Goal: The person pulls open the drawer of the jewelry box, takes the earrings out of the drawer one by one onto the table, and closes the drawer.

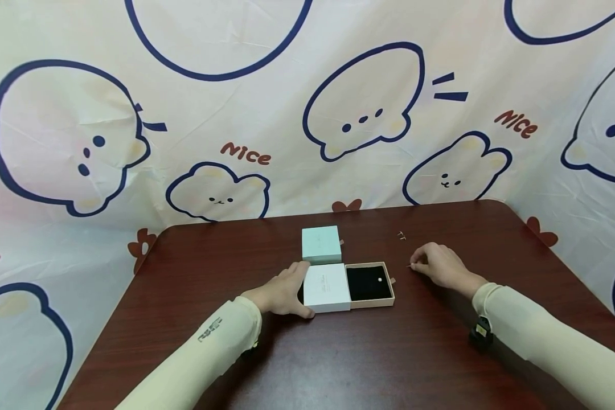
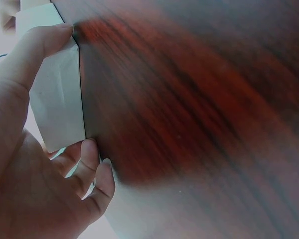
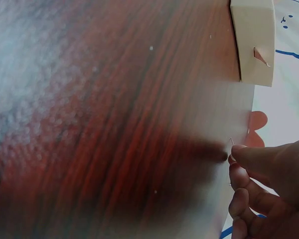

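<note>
One hand (image 1: 283,290) (the left) grips a white box (image 1: 327,286), the right (image 1: 443,266) something thin (image 3: 231,141).

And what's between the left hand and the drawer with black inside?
The white box cover lies between the left hand and the drawer; the head view shows it.

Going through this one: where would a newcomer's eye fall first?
Probably on the big cartoon backdrop behind the dark table. Next, mid-table, the white box held by the left hand, its black-lined drawer open to the right. Beyond that, the right hand pinches a thin piece.
</note>
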Demonstrator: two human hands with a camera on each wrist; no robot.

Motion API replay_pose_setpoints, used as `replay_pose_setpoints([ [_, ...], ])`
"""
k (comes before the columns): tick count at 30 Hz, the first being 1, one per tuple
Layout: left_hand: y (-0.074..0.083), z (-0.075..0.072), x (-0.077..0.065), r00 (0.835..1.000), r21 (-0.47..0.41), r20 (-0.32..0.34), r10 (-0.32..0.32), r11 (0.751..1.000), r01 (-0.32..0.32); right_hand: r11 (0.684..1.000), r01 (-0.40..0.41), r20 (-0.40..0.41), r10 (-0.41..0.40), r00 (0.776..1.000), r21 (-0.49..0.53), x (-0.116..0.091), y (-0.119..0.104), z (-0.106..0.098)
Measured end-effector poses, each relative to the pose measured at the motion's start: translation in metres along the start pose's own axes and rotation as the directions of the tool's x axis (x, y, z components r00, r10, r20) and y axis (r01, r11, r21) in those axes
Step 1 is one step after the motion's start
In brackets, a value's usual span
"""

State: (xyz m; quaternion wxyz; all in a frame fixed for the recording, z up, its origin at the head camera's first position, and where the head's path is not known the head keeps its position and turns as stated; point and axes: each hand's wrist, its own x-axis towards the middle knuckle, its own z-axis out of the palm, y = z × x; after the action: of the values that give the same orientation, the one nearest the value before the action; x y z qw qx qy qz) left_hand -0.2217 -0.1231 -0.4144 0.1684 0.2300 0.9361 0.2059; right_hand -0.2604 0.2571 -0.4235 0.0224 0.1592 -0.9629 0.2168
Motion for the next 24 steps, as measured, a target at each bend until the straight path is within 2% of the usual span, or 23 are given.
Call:
replay_pose_setpoints([
  [24,-0.0008,-0.0001,0.0006,1.000,-0.009,-0.005,0.004,1.000,-0.004,1.000,0.000,-0.006,0.000,1.000,-0.009,-0.0014,-0.0025,0.0002],
])
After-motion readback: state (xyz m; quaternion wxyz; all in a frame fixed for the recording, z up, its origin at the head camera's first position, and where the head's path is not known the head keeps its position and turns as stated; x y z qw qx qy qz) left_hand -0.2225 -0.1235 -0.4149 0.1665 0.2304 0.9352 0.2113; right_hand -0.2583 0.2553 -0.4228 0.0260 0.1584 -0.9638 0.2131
